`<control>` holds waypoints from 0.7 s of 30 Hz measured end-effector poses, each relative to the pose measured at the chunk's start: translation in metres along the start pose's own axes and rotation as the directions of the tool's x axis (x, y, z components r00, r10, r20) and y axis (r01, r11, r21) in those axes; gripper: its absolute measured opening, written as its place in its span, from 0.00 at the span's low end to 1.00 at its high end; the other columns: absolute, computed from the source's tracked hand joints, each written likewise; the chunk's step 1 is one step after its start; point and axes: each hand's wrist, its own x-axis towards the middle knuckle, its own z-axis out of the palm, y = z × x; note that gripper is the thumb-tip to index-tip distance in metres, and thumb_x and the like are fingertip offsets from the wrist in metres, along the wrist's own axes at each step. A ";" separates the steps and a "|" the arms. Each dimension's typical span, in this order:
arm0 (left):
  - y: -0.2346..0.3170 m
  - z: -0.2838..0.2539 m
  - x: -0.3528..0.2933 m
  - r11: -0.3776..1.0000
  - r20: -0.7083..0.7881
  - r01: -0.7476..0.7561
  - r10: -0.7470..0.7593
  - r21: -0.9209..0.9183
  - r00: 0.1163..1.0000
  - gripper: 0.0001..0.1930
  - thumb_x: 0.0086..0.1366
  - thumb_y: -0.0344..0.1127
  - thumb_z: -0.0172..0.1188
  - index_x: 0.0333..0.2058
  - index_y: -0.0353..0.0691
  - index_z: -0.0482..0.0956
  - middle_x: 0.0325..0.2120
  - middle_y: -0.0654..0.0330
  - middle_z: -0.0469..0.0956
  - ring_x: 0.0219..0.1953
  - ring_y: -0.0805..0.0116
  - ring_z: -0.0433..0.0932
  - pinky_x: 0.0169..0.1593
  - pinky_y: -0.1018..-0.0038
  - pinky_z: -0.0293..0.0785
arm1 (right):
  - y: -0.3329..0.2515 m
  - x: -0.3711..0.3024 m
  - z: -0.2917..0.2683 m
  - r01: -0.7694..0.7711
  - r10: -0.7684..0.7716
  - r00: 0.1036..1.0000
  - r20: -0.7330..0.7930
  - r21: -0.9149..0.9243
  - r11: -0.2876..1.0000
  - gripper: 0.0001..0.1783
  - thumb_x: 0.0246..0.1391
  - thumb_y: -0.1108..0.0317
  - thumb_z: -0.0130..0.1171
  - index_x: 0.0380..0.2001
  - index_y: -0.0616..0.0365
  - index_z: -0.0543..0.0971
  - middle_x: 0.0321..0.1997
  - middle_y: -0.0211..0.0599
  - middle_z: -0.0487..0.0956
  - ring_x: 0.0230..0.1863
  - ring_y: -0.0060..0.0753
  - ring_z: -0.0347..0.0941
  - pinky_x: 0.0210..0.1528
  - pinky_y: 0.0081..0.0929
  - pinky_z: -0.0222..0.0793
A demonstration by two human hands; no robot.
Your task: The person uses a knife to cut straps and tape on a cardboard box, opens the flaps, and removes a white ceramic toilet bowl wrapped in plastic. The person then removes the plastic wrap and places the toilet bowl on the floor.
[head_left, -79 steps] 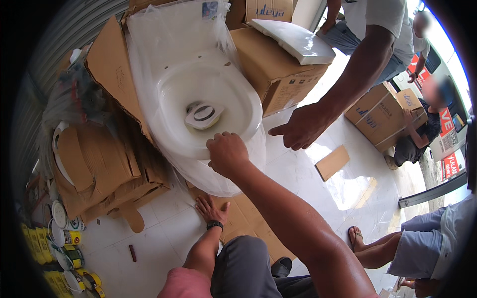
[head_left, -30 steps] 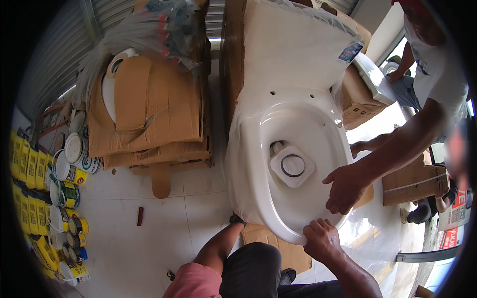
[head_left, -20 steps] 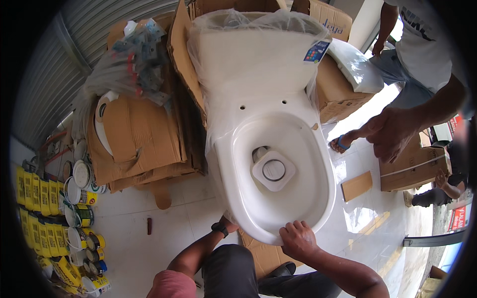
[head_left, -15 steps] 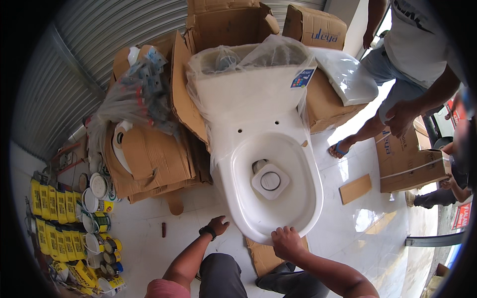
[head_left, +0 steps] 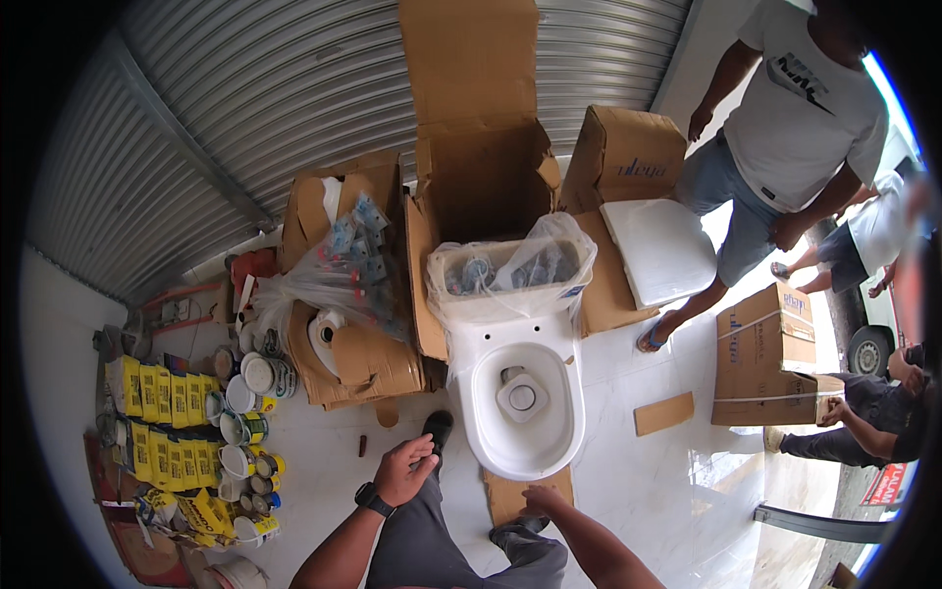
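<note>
A white toilet (head_left: 520,444) stands upright on the tiled floor in front of me, its cistern wrapped in clear plastic (head_left: 559,236) and without a lid on top. A small white square piece with a round ring (head_left: 522,398) sits inside the bowl. My left hand (head_left: 404,473), wearing a dark watch, is held over my leg, left of the bowl's front, fingers stretched and holding nothing. Just below the front rim is my right hand (head_left: 546,501), apart from the toilet, fingers loosely bent and nothing visible in them. Under it lies a flat cardboard piece (head_left: 502,501).
An open carton (head_left: 481,177) stands behind the toilet. Bagged fittings (head_left: 358,265) lie on cartons at left, beside yellow packs (head_left: 162,398) and paint tubs. A white seat cover (head_left: 662,253) rests on a box at right. One person (head_left: 800,108) stands there; another grips a strapped carton (head_left: 760,363).
My right hand has let go of the bowl's front rim and drawn back. The left hand has risen over my leg. My view has moved back, showing more of the room.
</note>
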 end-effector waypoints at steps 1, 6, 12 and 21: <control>0.018 -0.012 0.011 1.000 -0.005 -0.003 0.003 -0.008 1.000 0.22 0.68 0.32 0.67 0.57 0.32 0.77 0.46 0.46 0.85 0.49 0.59 0.86 0.54 0.67 0.81 | 0.007 -0.010 -0.002 0.021 -0.020 1.000 -0.006 0.104 0.994 0.42 0.51 0.44 0.67 0.65 0.55 0.74 0.69 0.52 0.72 0.69 0.50 0.69 0.68 0.55 0.64; 0.056 -0.074 0.139 0.973 -0.119 -0.221 0.228 0.063 0.966 0.18 0.66 0.29 0.66 0.54 0.33 0.79 0.42 0.50 0.85 0.45 0.59 0.85 0.51 0.66 0.80 | 0.053 -0.070 -0.030 -0.190 0.396 0.902 -0.174 0.664 0.724 0.35 0.52 0.49 0.71 0.56 0.63 0.81 0.49 0.54 0.85 0.50 0.50 0.84 0.53 0.39 0.79; 0.060 -0.099 0.303 0.951 -0.150 -0.298 0.307 0.079 0.940 0.21 0.64 0.30 0.68 0.55 0.34 0.77 0.48 0.49 0.82 0.50 0.52 0.81 0.54 0.62 0.77 | 0.037 -0.107 -0.085 -0.181 0.859 0.497 0.125 0.983 -0.038 0.19 0.56 0.60 0.69 0.41 0.68 0.85 0.33 0.43 0.86 0.29 0.31 0.84 0.34 0.30 0.80; 0.075 -0.089 0.413 0.935 0.136 -0.339 0.325 0.100 0.936 0.33 0.63 0.38 0.70 0.63 0.32 0.69 0.64 0.40 0.66 0.66 0.41 0.68 0.66 0.55 0.69 | -0.083 -0.026 -0.257 -0.092 0.626 0.753 -0.204 0.909 0.407 0.17 0.60 0.60 0.68 0.42 0.66 0.85 0.32 0.40 0.86 0.32 0.28 0.82 0.37 0.28 0.77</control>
